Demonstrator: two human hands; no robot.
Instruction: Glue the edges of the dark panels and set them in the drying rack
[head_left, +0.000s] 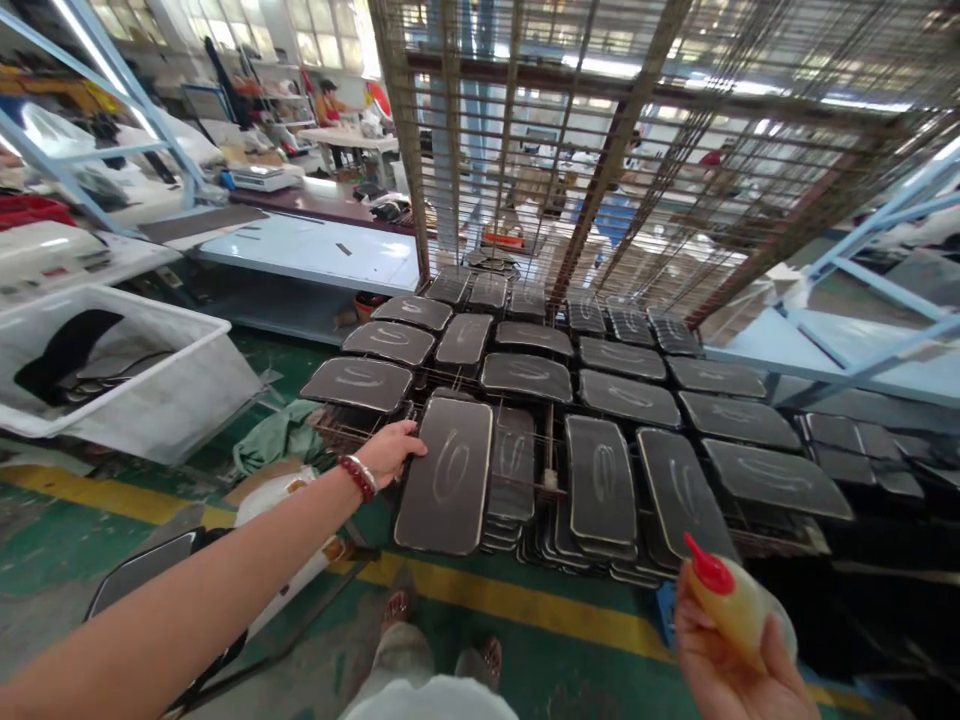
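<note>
My left hand (394,450), with a red bead bracelet at the wrist, pinches the left edge of a dark rectangular panel (465,510). Pale looped glue-like marks show on that panel's face, and a light line runs along its rim. In my right hand (720,660) is a yellowish squeeze bottle (750,605), its red nozzle tilted up and left. Nearest to the bottle lies another dark panel (679,490) with similar marks. Many more marked panels, such as one upright-lying panel (600,470), spread over a wire rack (551,455); some are stacked.
A rusty wire mesh frame (442,150) leans up behind the panels. At the left stands a white bin (187,370) with dark pieces inside. Behind it is a pale blue table (315,250). A yellow line (525,605) crosses the green floor. A person (330,105) works in the background.
</note>
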